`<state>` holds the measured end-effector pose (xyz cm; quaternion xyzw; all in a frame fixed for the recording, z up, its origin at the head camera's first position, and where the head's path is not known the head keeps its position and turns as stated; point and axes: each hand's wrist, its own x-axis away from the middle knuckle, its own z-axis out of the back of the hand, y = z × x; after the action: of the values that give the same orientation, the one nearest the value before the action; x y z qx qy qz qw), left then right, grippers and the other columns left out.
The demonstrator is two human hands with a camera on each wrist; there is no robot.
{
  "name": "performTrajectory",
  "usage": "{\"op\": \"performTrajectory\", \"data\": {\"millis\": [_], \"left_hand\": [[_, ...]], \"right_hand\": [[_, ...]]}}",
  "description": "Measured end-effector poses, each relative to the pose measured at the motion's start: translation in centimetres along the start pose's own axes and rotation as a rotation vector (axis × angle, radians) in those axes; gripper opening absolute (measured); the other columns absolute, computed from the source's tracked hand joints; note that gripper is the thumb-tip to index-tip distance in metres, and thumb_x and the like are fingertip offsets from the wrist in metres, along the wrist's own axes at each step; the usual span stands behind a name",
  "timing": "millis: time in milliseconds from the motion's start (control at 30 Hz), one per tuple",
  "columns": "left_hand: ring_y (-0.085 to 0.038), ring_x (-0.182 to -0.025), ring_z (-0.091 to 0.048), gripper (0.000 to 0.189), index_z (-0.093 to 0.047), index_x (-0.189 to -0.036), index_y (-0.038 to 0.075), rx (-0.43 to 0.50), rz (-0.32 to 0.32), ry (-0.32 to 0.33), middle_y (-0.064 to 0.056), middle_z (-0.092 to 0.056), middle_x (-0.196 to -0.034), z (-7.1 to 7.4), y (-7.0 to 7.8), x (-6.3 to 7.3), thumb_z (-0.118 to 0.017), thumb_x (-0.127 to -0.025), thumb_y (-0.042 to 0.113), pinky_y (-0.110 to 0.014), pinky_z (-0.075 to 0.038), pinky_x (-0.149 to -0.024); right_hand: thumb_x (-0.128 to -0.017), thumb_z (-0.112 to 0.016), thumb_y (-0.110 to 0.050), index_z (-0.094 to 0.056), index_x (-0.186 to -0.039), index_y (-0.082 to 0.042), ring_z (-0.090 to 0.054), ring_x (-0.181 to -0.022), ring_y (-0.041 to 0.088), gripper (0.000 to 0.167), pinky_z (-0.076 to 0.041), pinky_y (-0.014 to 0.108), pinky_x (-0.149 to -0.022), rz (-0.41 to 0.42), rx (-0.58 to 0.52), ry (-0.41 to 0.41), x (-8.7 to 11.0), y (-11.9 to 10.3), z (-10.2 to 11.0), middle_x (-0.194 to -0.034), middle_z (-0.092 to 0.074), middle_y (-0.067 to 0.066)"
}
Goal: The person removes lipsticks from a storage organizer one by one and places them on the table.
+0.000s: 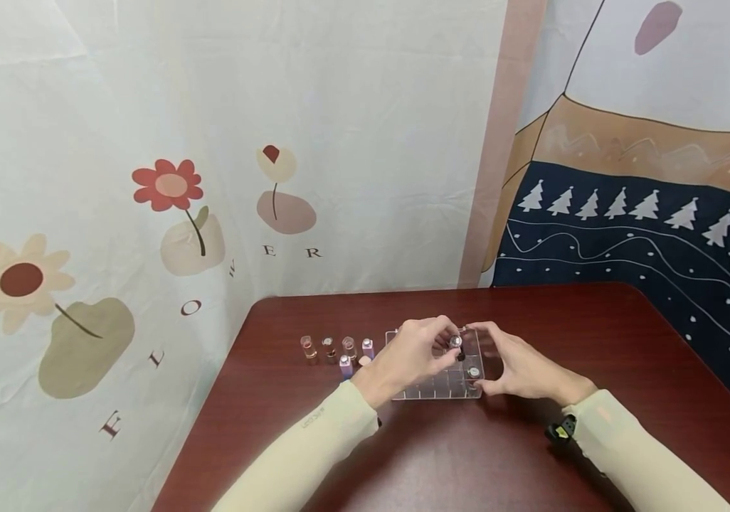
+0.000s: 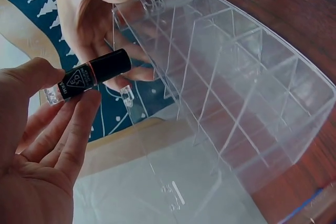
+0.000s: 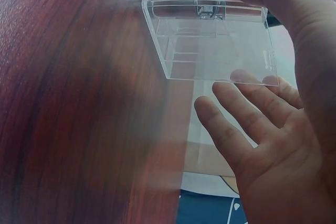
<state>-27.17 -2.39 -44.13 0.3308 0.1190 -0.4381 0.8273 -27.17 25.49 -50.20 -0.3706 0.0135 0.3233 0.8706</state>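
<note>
My left hand [image 1: 413, 352] pinches a small black lipstick tube [image 2: 89, 74] between thumb and fingers. The tube has white lettering and a clear end, and it is held tilted above the right part of a clear compartment organizer [image 2: 247, 93]. My right hand [image 1: 519, 363] grips that organizer at its right end, thumb at the near corner and fingertips at the far side. Another tube with a shiny silver band [image 3: 207, 1] stands in the near right compartment, beside the right thumb. In the head view, my left hand and wrist cover the organizer's left part.
Left of the organizer stand several small cosmetics, among them a clear-topped lipstick [image 1: 309, 347], a dark one [image 1: 329, 348] and a purple bottle [image 1: 346, 366]. They sit on the dark red wooden table [image 1: 455, 455]. Printed cloth [image 1: 371, 142] hangs behind the table's far edge.
</note>
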Motion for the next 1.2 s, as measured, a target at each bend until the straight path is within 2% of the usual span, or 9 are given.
{"op": "performTrajectory", "data": {"millis": [233,400,700,867,1200], "left_hand": [[-0.021,-0.095,-0.088,0.02,-0.072,-0.119,0.003,-0.001,0.018,0.003,-0.008,-0.085,-0.107,1.0,0.0,0.7,-0.083,-0.102,0.001,-0.021,-0.07,-0.089],[-0.02,-0.092,-0.086,0.021,-0.07,-0.116,0.002,-0.009,-0.026,0.023,-0.009,-0.083,-0.104,1.8,-0.1,1.3,-0.083,-0.099,-0.003,-0.022,-0.07,-0.087],[-0.02,-0.088,-0.085,0.022,-0.07,-0.113,0.0,-0.033,-0.085,0.088,-0.011,-0.082,-0.101,2.8,-0.5,2.5,-0.082,-0.096,-0.006,-0.02,-0.069,-0.085],[-0.021,-0.088,-0.084,0.021,-0.07,-0.114,0.0,-0.032,-0.073,0.101,-0.01,-0.082,-0.102,3.5,-0.4,3.1,-0.082,-0.097,-0.006,-0.027,-0.071,-0.084],[-0.019,-0.09,-0.082,0.022,-0.07,-0.113,0.002,-0.047,-0.032,0.141,-0.008,-0.081,-0.104,4.9,-1.1,4.8,-0.081,-0.096,-0.007,-0.029,-0.071,-0.084]], "right_hand": [[-0.084,-0.103,-0.014,-0.047,-0.163,-0.009,-0.082,-0.133,0.033,0.097,-0.067,0.051,-0.114,0.004,0.011,0.002,0.0,-0.1,0.0,-0.149,-0.078,0.01],[-0.084,-0.103,-0.011,-0.047,-0.164,-0.009,-0.082,-0.132,0.033,0.098,-0.067,0.046,-0.114,0.011,-0.004,0.007,0.0,0.0,0.1,-0.147,-0.079,0.011],[-0.082,-0.102,-0.009,-0.045,-0.166,-0.011,-0.081,-0.134,0.035,0.101,-0.066,0.044,-0.116,-0.007,-0.006,0.002,-0.2,0.1,0.0,-0.151,-0.076,0.015],[-0.082,-0.102,-0.008,-0.046,-0.165,-0.01,-0.081,-0.133,0.038,0.1,-0.066,0.043,-0.116,-0.006,-0.013,0.009,0.0,0.0,-0.1,-0.151,-0.076,0.018],[-0.083,-0.102,-0.011,-0.047,-0.164,-0.011,-0.08,-0.133,0.037,0.097,-0.067,0.044,-0.115,0.0,-0.004,0.018,0.1,0.0,-0.2,-0.15,-0.076,0.017]]}}
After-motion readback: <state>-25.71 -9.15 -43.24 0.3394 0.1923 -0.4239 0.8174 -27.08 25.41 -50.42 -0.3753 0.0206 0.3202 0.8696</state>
